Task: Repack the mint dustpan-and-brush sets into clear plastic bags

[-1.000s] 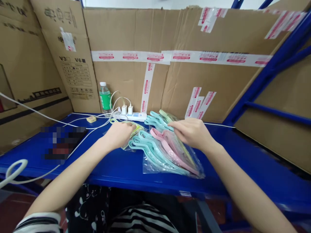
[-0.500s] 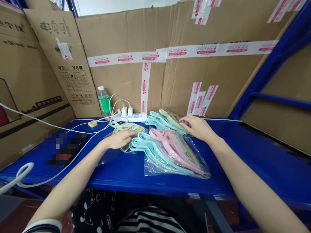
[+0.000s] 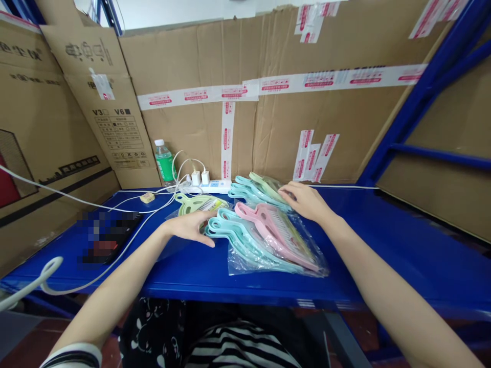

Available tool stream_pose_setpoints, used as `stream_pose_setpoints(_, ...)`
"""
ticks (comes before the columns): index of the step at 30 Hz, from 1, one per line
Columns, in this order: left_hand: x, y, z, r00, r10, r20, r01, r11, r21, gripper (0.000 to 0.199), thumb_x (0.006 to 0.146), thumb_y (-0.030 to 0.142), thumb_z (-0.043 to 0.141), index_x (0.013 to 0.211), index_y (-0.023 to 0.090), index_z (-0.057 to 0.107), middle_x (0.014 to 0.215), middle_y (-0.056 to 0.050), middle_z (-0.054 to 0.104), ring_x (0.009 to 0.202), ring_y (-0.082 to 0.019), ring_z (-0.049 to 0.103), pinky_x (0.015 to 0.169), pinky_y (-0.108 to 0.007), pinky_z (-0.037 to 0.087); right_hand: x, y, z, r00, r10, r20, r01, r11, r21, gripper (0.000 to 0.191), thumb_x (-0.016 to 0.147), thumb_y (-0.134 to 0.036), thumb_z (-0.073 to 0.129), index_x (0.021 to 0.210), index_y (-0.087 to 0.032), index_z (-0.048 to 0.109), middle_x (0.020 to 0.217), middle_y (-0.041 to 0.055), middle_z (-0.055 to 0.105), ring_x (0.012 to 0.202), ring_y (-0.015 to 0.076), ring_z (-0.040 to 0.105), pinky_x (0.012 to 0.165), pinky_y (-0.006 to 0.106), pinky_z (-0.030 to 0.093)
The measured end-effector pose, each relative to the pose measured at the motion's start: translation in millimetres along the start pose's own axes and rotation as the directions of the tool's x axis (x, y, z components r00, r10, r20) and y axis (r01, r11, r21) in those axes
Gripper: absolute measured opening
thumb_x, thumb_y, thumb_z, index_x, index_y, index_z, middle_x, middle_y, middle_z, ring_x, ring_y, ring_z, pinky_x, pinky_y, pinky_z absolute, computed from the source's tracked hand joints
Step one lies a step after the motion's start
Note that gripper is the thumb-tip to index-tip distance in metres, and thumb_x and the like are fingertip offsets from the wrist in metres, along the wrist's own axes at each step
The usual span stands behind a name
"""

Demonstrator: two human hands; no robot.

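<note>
While reaching across a blue painted steel shelf (image 3: 245,291), both bare forearms low in the frame, no firm grip anywhere. At the left of the shelf, a dark flat device (image 3: 109,237), pixelated past telling, beside a looping white cable (image 3: 128,204). Upper centre, against a taped cardboard wall (image 3: 184,138), a clear plastic bottle with a green label (image 3: 164,163) and a white power strip (image 3: 215,186) with 2 plugged chargers. Next, the left hand (image 3: 187,227), lifted off a pale-green long-handled plastic piece (image 3: 195,204) in the last half second, fingers (image 3: 205,239) now spread apart and clamped on nothing, tips just beside a stack of aqua long-handled plastic pieces (image 3: 238,232). That green piece left lying free at centre-left, no longer under the palm. At centre, a pink long-handled plastic piece with comb-like teeth (image 3: 268,230) on a clear plastic bag (image 3: 245,263). Right of that, the right hand (image 3: 305,200), fingers together and resting on the pile's upper edge, no clamp visible.
</note>
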State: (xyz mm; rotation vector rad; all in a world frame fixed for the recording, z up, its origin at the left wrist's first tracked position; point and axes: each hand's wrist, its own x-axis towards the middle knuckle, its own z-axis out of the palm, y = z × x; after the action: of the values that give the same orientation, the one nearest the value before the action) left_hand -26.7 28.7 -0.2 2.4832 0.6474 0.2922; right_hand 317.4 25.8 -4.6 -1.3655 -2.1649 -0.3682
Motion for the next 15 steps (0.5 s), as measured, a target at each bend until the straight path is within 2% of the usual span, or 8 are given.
stream_pose_setpoints(5, 5, -8, 8.4, 0.998, -0.017, -0.052, 0.014, 0.998, -0.063, 0.060, 0.075, 0.043, 0.073, 0.125, 0.016, 0.054, 0.118, -0.010, 0.066, 0.108, -0.026, 0.062, 0.093, -0.038, 0.049, -1, 0, 1, 1.000, 0.016, -0.025, -0.016, 1.000, 0.001, 0.029, 0.091, -0.024, 0.041, 0.084, -0.021, 0.069, 0.080, 0.0073, 0.068, 0.069, 0.0197, 0.063, 0.061, 0.028, 0.045)
stream_pose_setpoints(10, 6, -2, 10.2, 0.996, 0.001, -0.086, -0.004, 1.000, -0.029, 0.046, 0.074, 0.034, 0.069, 0.115, 0.015, 0.059, 0.112, -0.009, 0.068, 0.101, -0.024, 0.064, 0.092, -0.037, 0.050, -1, 1, 2, 0.999, 0.027, -0.037, -0.026, 1.000, 0.004, 0.028, 0.091, -0.022, 0.042, 0.083, -0.022, 0.069, 0.082, 0.0073, 0.069, 0.074, 0.0204, 0.065, 0.063, 0.028, 0.046)
stream_pose_setpoints(15, 8, 4, 10.7, 0.995, -0.027, -0.098, 0.027, 1.000, -0.008, 0.037, 0.073, 0.031, 0.066, 0.105, 0.014, 0.061, 0.102, -0.007, 0.069, 0.088, -0.021, 0.063, 0.081, -0.034, 0.052, -3, 4, 3, 0.995, 0.068, -0.069, -0.068, 0.998, 0.011, 0.027, 0.089, -0.019, 0.042, 0.088, -0.022, 0.069, 0.086, 0.0074, 0.071, 0.077, 0.0216, 0.067, 0.064, 0.029, 0.047)
